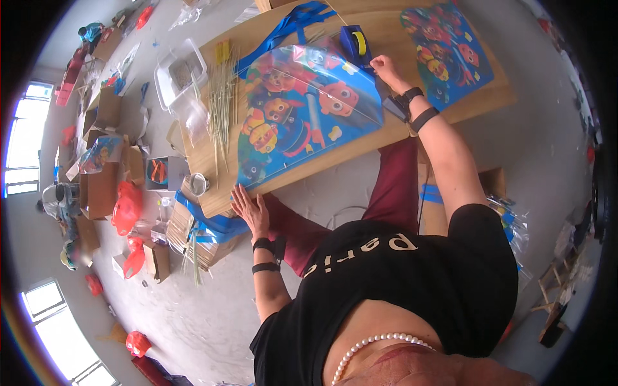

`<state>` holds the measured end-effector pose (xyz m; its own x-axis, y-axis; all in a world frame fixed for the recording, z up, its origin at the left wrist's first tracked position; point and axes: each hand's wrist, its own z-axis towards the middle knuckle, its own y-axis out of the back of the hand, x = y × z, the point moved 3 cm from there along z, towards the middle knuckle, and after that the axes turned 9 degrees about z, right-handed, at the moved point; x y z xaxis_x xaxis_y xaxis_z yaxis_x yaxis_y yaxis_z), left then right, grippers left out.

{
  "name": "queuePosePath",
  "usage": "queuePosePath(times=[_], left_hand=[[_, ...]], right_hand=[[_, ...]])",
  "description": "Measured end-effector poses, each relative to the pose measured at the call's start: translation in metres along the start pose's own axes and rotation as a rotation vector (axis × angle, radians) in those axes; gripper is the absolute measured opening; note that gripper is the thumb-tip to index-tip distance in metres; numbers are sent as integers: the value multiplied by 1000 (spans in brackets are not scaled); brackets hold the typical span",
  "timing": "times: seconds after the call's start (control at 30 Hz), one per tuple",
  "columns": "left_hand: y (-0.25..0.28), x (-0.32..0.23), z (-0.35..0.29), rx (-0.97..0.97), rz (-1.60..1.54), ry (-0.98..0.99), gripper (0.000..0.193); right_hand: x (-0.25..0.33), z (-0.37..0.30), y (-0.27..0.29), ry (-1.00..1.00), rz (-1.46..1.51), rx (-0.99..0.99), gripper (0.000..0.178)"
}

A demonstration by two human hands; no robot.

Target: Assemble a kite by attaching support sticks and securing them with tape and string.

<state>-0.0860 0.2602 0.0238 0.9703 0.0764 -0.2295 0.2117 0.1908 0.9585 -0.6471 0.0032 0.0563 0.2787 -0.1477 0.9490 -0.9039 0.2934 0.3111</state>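
Observation:
A glossy blue kite sheet (309, 106) printed with cartoon characters lies on the wooden table, thin rods running across it. My left hand (250, 211) rests at its near left corner by the table edge, fingers stretched out and holding nothing. Beyond the sheet's right side, my right hand (388, 72) is closed, thumb and fingers drawn together; whatever they hold is too small to make out. Just left of that hand stands a blue tape dispenser (355, 45) with a yellow roll. Dark bands circle both wrists.
A second printed sheet (447, 55) lies at the table's right. Thin pale sticks (221, 109), blue ribbon strips (283, 31) and a white plastic tub (181, 74) sit at the left and back. Cardboard boxes (100, 186) and red bags (127, 207) stand on the floor at left.

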Motion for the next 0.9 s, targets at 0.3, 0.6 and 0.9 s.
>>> queuePosePath(times=[0.3,0.6,0.9], left_hand=[[2,-2,0,-14,4,2,69],[1,-6,2,-14,2,-6,69],[1,4,-3,-28,36,11,70]], right_hand=[[17,8,3,-257,19,102,15],[1,10,22,-330,532,164,16],[23,-30,4,-330,721,415,15]])
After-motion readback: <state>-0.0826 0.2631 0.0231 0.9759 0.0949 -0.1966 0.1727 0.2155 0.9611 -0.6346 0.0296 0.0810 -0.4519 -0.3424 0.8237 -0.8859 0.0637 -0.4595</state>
